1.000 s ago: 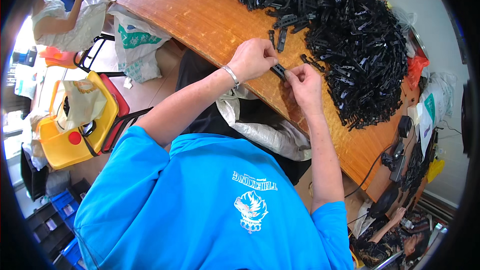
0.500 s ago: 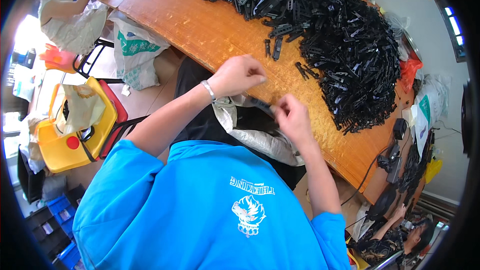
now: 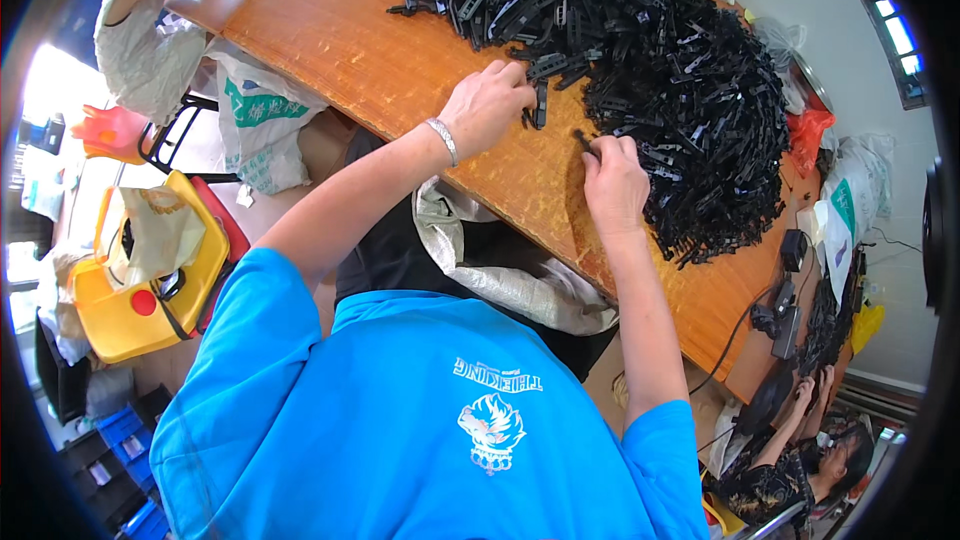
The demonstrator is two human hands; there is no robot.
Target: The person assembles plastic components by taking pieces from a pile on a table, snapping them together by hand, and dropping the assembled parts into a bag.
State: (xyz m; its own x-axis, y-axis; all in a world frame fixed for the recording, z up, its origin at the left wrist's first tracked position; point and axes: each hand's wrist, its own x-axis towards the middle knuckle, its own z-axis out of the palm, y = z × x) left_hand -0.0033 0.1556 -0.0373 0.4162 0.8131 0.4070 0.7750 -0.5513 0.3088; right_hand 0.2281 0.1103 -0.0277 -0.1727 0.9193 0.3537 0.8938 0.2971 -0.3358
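Many black parts are lying in a heap (image 3: 700, 130) toward the far edge of the wooden table (image 3: 340, 55). Nearer to its front edge, the left hand (image 3: 487, 108) is touching one short part (image 3: 541, 108) with bent fingers. The right hand (image 3: 615, 180) is keeping its fingertips at one thin part (image 3: 582, 139). Whether either is gripping, I cannot tell. A silvery sack (image 3: 510, 287) is gaping below the front edge.

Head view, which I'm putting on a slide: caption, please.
Left hand and right hand at small black parts, beside a large black pile on a brown tabletop.
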